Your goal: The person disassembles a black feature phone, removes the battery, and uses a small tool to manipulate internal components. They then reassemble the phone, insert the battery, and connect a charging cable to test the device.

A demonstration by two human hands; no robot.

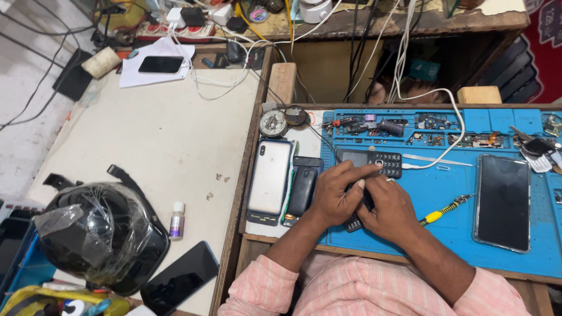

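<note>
Both my hands meet over a small black keypad phone (353, 222) on the blue repair mat (445, 228). My left hand (338, 193) curls over the phone's upper part. My right hand (389, 208) grips it from the right side. Most of that phone is hidden under my fingers. A second black keypad phone (374, 161) lies just beyond my fingertips. A yellow-handled screwdriver (445, 209) rests to the right of my right hand.
A silver smartphone (269, 177) lies face down and a small black phone (302, 190) sits left of my hands. A dark smartphone (502, 202) lies on the mat's right. Small parts fill the mat's top trays (410, 126). A helmet (99, 234) and a little bottle (177, 220) sit on the left table.
</note>
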